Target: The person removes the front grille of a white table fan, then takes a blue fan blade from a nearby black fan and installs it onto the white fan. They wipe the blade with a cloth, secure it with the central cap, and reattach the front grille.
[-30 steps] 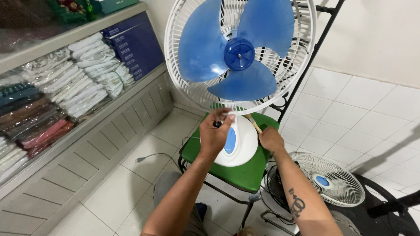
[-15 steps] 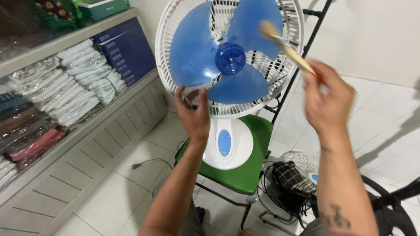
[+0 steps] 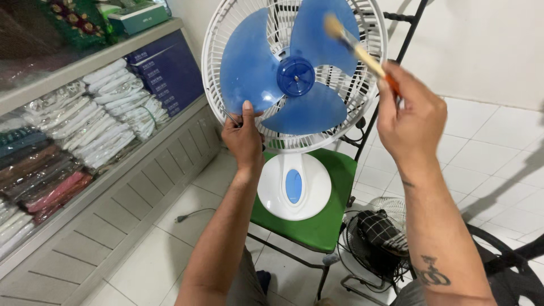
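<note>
My left hand (image 3: 243, 136) grips the lower rim of the fan's (image 3: 294, 76) white wire guard, thumb up against the edge of a blue blade. My right hand (image 3: 411, 116) is raised at the fan's right side, fingers closed round a brush (image 3: 360, 52) whose bristle tip lies on the upper right blade. So the fan stands right in front of me, between both hands, on a green chair seat (image 3: 323, 224). It has three translucent blue blades on a blue hub, the front guard off, a white rear grille and a round white base with a blue oval. Another fan (image 3: 377, 241), dark, sits on the floor just beside the chair.
</note>
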